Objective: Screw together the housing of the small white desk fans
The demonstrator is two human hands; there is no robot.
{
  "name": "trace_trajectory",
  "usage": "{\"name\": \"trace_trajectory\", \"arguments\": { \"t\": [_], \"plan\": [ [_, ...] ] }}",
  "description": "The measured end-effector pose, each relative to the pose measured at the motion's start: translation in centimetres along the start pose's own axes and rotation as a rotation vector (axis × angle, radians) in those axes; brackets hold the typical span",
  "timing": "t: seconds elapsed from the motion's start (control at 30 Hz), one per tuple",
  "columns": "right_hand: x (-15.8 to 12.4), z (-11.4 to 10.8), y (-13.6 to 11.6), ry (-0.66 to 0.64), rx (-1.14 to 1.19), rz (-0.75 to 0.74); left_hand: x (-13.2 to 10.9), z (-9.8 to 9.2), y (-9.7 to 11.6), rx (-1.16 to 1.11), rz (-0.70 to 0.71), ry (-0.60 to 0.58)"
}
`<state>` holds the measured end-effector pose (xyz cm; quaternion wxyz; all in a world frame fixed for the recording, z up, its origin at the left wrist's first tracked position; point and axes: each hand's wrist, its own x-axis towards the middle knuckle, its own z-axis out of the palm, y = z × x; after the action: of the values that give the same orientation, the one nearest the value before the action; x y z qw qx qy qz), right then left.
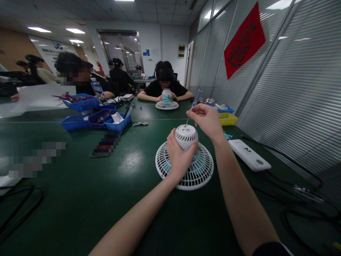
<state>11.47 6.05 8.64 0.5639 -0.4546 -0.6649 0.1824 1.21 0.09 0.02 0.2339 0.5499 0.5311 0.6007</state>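
White plastic fan (198,174), grille-down on the green table (80,199): the left hand (178,158) is closed around its domed motor housing (186,136) from the near side. Just right, the right hand (209,121) pinches a screwdriver (196,99), its tip touching the housing's top. A white power bank (249,154) lies farther right.

Green table (80,199); white fan (203,171) face-down at centre; blue trays (106,121) far left; white box (249,154) right.
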Motion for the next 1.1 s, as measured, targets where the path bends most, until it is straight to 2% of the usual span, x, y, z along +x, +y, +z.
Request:
{"name": "trace_trajectory", "arguments": {
  "t": [0.33,0.67,0.93,1.1],
  "plan": [
    [0.09,0.24,0.4,0.009,0.072,0.035,0.07,0.12,-0.26,0.007,0.01,0.014],
    [-0.08,0.22,-0.43,-0.06,0.067,0.07,0.09,0.0,-0.07,-0.009,0.002,-0.001],
    [-0.16,0.05,-0.16,-0.039,-0.109,-0.031,0.04,0.08,-0.08,0.006,0.007,0.012],
    [-0.15,0.07,-0.4,-0.058,-0.091,-0.025,0.07,0.08,-0.03,0.003,0.007,0.008]
  ]
}}
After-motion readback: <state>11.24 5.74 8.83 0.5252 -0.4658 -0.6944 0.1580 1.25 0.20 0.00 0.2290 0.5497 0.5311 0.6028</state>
